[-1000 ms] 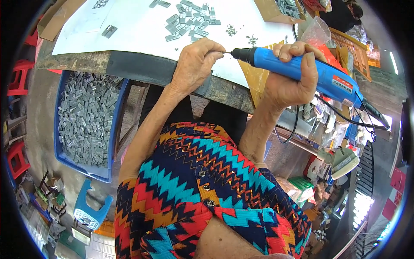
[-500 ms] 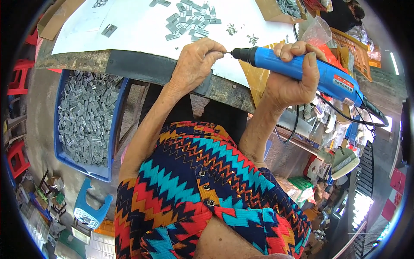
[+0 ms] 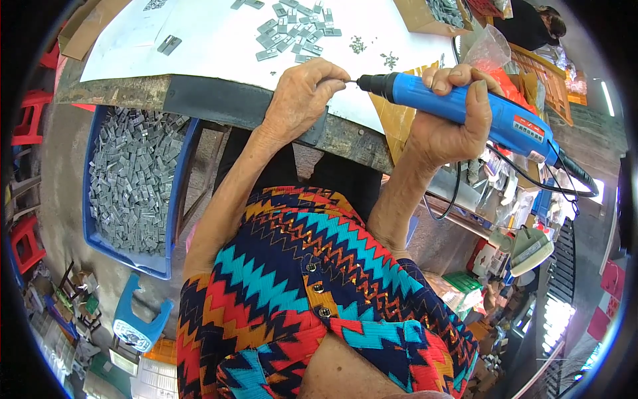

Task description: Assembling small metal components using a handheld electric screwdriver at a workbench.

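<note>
1. Under the bench (image 3: 199, 100), on the floor at the left, stands a blue crate (image 3: 174, 193) full of small grey metal parts (image 3: 129, 179).
2. The left hand (image 3: 302, 96) rests at the bench edge, its grip closed; fingertips pinch something too small to tell, at the tool tip.
3. The blue electric screwdriver (image 3: 465, 110) lies almost horizontal above the bench edge, long axis left to right, tip pointing left to the left hand.
4. The right hand (image 3: 448, 126) has its grip wrapped firmly around the screwdriver body.
5. A black cable (image 3: 571, 176) leaves its right end.
</note>
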{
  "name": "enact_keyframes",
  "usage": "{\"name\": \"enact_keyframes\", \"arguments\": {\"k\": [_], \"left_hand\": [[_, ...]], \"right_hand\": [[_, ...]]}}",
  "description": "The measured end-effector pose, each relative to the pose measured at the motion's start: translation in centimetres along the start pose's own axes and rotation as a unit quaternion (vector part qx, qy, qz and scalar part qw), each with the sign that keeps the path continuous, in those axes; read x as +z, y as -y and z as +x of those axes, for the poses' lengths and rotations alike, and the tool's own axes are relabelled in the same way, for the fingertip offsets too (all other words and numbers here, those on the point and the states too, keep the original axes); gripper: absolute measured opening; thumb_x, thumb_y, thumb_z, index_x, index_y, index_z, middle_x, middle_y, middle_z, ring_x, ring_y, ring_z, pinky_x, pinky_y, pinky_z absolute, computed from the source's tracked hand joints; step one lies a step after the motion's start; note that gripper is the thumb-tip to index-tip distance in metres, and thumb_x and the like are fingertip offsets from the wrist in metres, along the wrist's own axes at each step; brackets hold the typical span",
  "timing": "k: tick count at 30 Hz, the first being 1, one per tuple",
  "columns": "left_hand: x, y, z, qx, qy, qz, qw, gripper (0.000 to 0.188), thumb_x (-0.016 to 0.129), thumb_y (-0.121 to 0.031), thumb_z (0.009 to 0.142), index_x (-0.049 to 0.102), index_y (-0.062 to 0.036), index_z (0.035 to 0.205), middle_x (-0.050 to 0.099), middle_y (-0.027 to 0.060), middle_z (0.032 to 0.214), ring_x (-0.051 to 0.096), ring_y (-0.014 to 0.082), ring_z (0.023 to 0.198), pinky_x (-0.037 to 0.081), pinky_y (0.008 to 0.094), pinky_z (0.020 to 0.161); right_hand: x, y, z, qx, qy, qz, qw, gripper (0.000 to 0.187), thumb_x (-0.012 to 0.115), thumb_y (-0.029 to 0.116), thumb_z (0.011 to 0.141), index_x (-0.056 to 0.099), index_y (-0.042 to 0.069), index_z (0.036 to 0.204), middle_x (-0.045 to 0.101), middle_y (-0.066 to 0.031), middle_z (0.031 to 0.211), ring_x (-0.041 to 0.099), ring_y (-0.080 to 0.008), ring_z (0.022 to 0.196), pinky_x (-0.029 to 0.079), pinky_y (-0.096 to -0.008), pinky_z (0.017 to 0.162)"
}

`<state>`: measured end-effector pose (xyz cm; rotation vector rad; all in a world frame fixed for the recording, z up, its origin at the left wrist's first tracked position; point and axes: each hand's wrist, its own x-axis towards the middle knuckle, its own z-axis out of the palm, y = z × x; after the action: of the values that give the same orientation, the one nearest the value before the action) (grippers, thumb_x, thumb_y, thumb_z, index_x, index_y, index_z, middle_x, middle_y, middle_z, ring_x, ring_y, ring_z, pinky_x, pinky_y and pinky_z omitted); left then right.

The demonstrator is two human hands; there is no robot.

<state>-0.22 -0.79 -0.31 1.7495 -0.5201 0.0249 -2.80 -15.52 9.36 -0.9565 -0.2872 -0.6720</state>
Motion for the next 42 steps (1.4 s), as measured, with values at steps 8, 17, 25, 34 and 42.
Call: {"name": "enact_keyframes", "arguments": {"k": [8, 17, 25, 34, 42], "left_hand": [[-0.12, -0.61, 0.00, -0.012, -0.020, -0.014, 1.000, 0.015, 0.063, -0.012, 0.080, 0.064, -0.0052, 0.093, 0.060, 0.0025, 0.079, 0.054, 0.0094, 0.072, 0.045, 0.0220, 0.064], [-0.06, -0.76, 0.07, -0.016, -0.016, 0.000, 1.000, 0.011, 0.064, -0.012, 0.079, 0.062, -0.0045, 0.088, 0.060, 0.0015, 0.074, 0.054, 0.0083, 0.068, 0.044, 0.0215, 0.061], [-0.08, -0.63, -0.03, -0.018, -0.004, -0.006, 1.000, 0.010, 0.062, -0.013, 0.081, 0.063, -0.0055, 0.088, 0.061, 0.0016, 0.075, 0.054, 0.0087, 0.067, 0.044, 0.0220, 0.060], [-0.03, -0.26, -0.20, 0.003, -0.005, -0.010, 1.000, 0.008, 0.059, -0.011, 0.082, 0.063, -0.0053, 0.087, 0.059, 0.0005, 0.074, 0.051, 0.0092, 0.065, 0.042, 0.0230, 0.059], [-0.60, -0.85, -0.31, 0.004, 0.006, -0.008, 1.000, 0.013, 0.062, -0.013, 0.079, 0.064, -0.0066, 0.091, 0.058, 0.0007, 0.076, 0.050, 0.0094, 0.067, 0.042, 0.0233, 0.060]], "right_hand": [[-0.05, 0.12, 0.02, 0.005, -0.008, 0.006, 1.000, 0.022, 0.054, 0.003, 0.076, 0.049, -0.001, 0.097, 0.056, -0.0133, 0.073, 0.054, -0.0200, 0.057, 0.046, -0.0371, 0.059], [-0.05, 0.16, -0.02, 0.009, -0.013, 0.008, 1.000, 0.022, 0.054, 0.003, 0.076, 0.049, 0.000, 0.097, 0.056, -0.0133, 0.072, 0.054, -0.0202, 0.057, 0.046, -0.0369, 0.059], [-0.21, 0.14, -0.06, 0.008, -0.002, 0.000, 1.000, 0.022, 0.054, 0.003, 0.077, 0.049, 0.000, 0.099, 0.056, -0.0139, 0.073, 0.054, -0.0203, 0.057, 0.046, -0.0375, 0.059], [0.05, 0.01, -0.27, 0.008, -0.013, -0.009, 1.000, 0.023, 0.055, 0.003, 0.076, 0.049, 0.000, 0.099, 0.057, -0.0131, 0.073, 0.054, -0.0193, 0.057, 0.046, -0.0373, 0.058], [-0.06, 0.46, -0.14, 0.011, -0.007, -0.010, 1.000, 0.023, 0.055, 0.003, 0.076, 0.050, 0.000, 0.098, 0.057, -0.0126, 0.072, 0.054, -0.0191, 0.057, 0.046, -0.0367, 0.060]]}}
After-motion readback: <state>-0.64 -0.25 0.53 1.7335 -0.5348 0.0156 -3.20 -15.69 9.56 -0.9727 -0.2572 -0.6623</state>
